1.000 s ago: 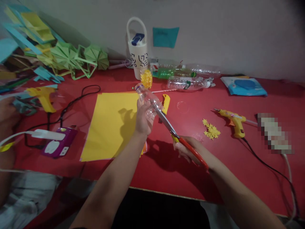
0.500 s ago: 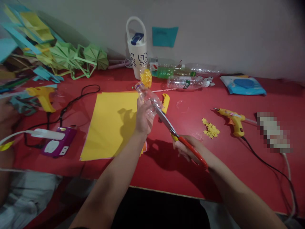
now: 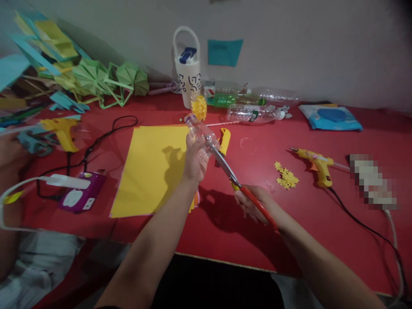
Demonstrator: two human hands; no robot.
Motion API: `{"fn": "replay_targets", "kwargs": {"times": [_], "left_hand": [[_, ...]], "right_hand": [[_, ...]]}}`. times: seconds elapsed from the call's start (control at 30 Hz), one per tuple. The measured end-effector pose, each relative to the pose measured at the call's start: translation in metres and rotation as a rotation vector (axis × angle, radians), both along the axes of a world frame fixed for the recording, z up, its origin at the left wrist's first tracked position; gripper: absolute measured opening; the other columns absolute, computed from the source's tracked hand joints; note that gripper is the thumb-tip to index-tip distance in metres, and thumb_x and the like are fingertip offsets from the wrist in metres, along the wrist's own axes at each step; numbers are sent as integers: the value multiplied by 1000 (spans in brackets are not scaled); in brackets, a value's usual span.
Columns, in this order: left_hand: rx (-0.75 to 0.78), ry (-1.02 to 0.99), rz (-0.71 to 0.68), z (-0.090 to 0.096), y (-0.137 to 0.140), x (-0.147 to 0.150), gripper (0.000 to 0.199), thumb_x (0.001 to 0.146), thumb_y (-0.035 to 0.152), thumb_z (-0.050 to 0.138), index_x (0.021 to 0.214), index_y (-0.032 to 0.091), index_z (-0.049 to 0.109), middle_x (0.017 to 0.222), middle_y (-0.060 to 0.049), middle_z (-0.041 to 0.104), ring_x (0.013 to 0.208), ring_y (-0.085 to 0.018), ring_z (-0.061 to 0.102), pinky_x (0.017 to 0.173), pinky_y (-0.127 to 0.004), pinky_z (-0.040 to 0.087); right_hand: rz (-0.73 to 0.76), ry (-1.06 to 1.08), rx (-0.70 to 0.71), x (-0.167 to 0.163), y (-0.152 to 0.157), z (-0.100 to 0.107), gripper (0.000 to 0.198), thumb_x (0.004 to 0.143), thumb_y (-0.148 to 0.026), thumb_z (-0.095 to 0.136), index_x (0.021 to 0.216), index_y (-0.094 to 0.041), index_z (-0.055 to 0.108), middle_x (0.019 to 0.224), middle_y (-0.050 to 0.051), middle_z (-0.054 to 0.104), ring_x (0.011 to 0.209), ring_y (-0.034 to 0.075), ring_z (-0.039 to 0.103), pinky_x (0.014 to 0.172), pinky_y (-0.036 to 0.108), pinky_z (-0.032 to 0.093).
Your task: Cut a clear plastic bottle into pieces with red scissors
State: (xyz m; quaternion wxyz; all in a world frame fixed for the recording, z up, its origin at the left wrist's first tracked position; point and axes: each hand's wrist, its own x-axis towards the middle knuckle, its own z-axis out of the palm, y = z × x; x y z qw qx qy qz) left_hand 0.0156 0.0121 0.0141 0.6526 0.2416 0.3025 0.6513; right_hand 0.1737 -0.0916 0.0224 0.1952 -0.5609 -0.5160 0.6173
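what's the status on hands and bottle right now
Left hand holding clear bottle; right hand gripping red-handled scissors. Blades at the bottle's wide end. Yellow-handled tool on red table, right behind bottle in view.

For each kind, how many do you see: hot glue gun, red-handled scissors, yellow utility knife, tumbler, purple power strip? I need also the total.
Hot glue guns: 2
Red-handled scissors: 1
Yellow utility knife: 1
Tumbler: 1
Purple power strip: 1
Total: 6
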Motion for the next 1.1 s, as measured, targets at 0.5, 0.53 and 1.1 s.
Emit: {"fn": "replay_targets", "kwargs": {"times": [0.5, 0.53, 1.1], "left_hand": [[25, 32, -94, -7, 0, 2, 60, 63, 49, 84, 109, 23, 59, 85, -2, 68, 103, -26, 69, 96, -42, 52], [28, 31, -88, -7, 0, 3, 58, 66, 55, 82, 109, 23, 59, 86, -3, 68, 103, -26, 69, 95, -42, 52], [-57, -16, -62, 5, -2, 5, 25, 99, 36, 40, 94, 22, 60, 77, -2, 67, 104, -22, 71, 99, -43, 52]], "right_hand": [[-3, 43, 40, 3, 1, -6, 50, 83, -71, 55, 68, -25, 40, 48, -11, 35, 39, 7, 36, 54, 28, 47], [-9, 45, 30, 1, 0, -5, 52, 82, -72, 54, 68, -25, 40, 47, -11, 34, 38, 7, 36, 54, 28, 47], [-11, 65, 24, -3, 1, 1, 59, 77, -82, 50, 65, -25, 39, 45, -12, 33, 35, 6, 35, 59, 30, 52]]}}
